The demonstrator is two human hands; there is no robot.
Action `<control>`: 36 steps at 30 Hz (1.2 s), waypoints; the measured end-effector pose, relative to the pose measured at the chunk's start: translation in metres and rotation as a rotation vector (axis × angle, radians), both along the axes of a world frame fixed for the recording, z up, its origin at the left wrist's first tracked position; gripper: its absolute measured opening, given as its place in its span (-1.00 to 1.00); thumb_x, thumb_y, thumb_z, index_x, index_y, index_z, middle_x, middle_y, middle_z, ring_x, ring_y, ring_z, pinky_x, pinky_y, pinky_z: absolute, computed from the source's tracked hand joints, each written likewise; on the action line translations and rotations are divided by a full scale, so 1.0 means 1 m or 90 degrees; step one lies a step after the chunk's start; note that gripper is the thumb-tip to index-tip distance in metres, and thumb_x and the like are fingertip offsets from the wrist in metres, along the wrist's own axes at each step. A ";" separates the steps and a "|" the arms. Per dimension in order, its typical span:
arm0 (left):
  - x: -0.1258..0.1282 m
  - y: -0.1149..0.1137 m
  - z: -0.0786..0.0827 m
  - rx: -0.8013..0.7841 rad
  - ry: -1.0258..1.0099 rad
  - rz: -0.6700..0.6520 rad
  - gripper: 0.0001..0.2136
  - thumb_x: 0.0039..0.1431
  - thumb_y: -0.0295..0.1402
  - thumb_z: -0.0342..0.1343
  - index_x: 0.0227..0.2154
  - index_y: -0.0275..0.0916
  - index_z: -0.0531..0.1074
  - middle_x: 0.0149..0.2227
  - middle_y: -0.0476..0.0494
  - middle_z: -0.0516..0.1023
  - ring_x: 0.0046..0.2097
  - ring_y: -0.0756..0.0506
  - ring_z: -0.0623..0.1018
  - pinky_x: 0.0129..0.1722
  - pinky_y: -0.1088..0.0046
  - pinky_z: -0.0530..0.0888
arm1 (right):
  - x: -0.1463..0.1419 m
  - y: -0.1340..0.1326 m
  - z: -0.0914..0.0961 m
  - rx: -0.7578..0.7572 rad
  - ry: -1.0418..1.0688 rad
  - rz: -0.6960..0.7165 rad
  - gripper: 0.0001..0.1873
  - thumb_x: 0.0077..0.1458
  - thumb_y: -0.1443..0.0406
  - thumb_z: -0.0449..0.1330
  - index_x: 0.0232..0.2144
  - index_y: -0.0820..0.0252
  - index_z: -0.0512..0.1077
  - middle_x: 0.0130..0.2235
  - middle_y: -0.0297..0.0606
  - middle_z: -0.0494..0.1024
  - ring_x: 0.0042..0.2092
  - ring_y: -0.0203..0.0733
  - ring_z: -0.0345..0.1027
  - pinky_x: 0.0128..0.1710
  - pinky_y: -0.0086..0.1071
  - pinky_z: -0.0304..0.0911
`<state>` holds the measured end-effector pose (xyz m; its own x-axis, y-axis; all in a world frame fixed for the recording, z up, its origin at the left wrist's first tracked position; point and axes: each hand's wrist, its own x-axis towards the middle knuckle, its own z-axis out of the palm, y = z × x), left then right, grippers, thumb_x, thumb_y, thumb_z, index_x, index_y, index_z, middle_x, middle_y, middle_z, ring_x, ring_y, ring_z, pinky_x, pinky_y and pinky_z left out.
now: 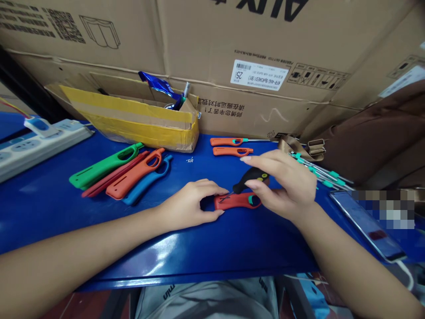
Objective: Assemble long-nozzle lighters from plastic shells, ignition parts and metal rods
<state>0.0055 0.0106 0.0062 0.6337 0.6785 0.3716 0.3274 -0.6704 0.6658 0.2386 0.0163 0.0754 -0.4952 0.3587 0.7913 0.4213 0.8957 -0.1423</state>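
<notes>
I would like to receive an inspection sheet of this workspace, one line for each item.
Surface: glossy blue tabletop, reflecting light.
Job's things: red handle lying on the tabletop; black screwdriver slanting over it, tip contact unclear.
Clutter: green handle, blue handle and yellow-taped box, left; phone, right.
Hands: left hand pinches the red handle's end; right hand grips the screwdriver.
Cables: white cable at the phone's near end.
Surroundings: large carton behind; brown fabric, right.
</notes>
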 end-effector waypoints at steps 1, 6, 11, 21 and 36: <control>0.000 0.000 0.000 0.000 0.001 0.000 -0.67 0.14 -0.42 0.31 -0.02 -0.23 0.53 -0.11 -0.12 0.65 -0.07 -0.12 0.60 0.00 0.34 0.51 | 0.000 0.000 0.001 -0.046 -0.013 0.013 -0.60 0.32 0.29 0.18 0.18 0.10 0.42 -0.09 -0.15 0.63 -0.21 -0.15 0.52 -0.24 -0.29 0.48; 0.000 0.000 0.000 0.000 0.006 0.003 -0.67 0.14 -0.42 0.30 -0.01 -0.23 0.53 -0.11 -0.13 0.65 -0.08 -0.13 0.60 0.00 0.33 0.51 | 0.000 0.000 0.000 -0.193 0.000 0.059 -0.58 0.32 0.27 0.17 0.21 0.09 0.37 -0.04 -0.15 0.60 -0.20 -0.18 0.52 -0.30 -0.33 0.48; 0.000 0.000 -0.001 0.003 0.006 -0.001 -0.65 0.14 -0.42 0.30 0.01 -0.26 0.53 -0.11 -0.15 0.65 -0.07 -0.12 0.59 -0.01 0.35 0.51 | 0.001 0.001 0.002 -0.113 -0.029 0.002 -0.63 0.35 0.19 0.16 0.14 0.13 0.42 -0.09 -0.15 0.62 -0.25 -0.19 0.51 -0.24 -0.33 0.47; 0.000 0.000 -0.002 -0.004 0.009 0.007 -0.67 0.13 -0.44 0.31 -0.02 -0.29 0.54 -0.14 -0.15 0.63 -0.09 -0.11 0.59 -0.03 0.37 0.50 | 0.003 -0.002 0.001 -0.100 -0.019 -0.008 -0.57 0.28 0.18 0.26 0.16 0.06 0.43 -0.02 -0.20 0.64 -0.14 -0.14 0.58 -0.10 -0.33 0.48; -0.001 0.000 -0.002 0.002 0.007 0.009 -0.68 0.16 -0.37 0.33 -0.03 -0.29 0.55 -0.13 -0.17 0.64 -0.10 -0.13 0.60 -0.06 0.34 0.53 | -0.002 0.005 -0.006 -0.327 0.051 0.113 -0.57 0.43 0.23 0.04 0.29 0.05 0.27 0.06 -0.17 0.59 -0.51 -0.41 0.42 -0.37 -0.39 0.51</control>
